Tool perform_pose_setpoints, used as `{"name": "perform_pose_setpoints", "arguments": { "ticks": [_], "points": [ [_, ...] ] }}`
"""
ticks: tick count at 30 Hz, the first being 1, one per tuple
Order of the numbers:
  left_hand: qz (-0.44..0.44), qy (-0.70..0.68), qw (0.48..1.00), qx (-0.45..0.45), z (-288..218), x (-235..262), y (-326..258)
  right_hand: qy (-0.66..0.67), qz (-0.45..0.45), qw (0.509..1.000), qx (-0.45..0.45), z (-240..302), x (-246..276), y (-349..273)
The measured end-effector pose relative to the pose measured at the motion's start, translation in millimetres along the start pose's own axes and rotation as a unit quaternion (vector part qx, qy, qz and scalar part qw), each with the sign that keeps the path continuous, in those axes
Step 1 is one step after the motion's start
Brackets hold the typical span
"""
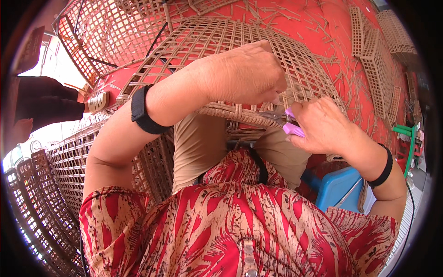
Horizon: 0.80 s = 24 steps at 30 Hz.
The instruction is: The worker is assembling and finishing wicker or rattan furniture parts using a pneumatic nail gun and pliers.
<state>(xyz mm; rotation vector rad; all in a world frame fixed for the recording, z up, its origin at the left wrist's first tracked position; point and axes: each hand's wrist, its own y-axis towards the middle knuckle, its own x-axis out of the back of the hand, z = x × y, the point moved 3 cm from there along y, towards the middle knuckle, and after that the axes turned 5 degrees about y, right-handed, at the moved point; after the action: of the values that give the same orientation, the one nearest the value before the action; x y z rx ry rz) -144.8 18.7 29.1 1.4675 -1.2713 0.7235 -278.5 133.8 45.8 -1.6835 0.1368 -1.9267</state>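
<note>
A brown woven wicker panel (pixel 221 39) with an open lattice lies across my knees, its thick wrapped rim (pixel 226 111) toward me. In my right hand (pixel 320 124) is a pair of pliers-like snips (pixel 293 129) with purple handles. Their metal jaws touch the rim just right of the middle. My left hand (pixel 247 74) is closed above the rim, close to the jaws. Its fingers curl under and away, so whatever they pinch is hidden. A thin strand end shows between the two hands.
Cut wicker strips (pixel 332 83) litter the red floor covering (pixel 309 21). More woven pieces stand at far left (pixel 110 32), left (pixel 74 157) and right (pixel 376 69). A blue plastic stool (pixel 339 184) is by my right side. Another person's dark-clothed leg (pixel 46 101) is at left.
</note>
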Motion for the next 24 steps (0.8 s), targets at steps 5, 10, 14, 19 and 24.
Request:
{"name": "perform_pose_setpoints", "arguments": {
  "ticks": [5,10,14,19,24],
  "points": [
    [-0.014,0.014,1.0,-0.006,-18,7,-6,0.017,0.0,1.0,0.007,13,1,-8],
    [-0.003,0.047,0.999,-0.007,-24,12,-3,0.001,0.047,0.998,0.033,10,12,-5],
    [-0.007,0.057,0.998,-0.009,-27,13,-4,0.001,0.05,0.997,0.061,3,8,-1],
    [-0.008,0.009,1.0,0.006,-14,19,-2,0.001,0.022,1.0,0.015,-1,2,2],
    [0.104,-0.158,0.982,0.018,1,103,-5,0.055,-0.03,0.998,-0.023,-4,-2,-7]
  ]
}}
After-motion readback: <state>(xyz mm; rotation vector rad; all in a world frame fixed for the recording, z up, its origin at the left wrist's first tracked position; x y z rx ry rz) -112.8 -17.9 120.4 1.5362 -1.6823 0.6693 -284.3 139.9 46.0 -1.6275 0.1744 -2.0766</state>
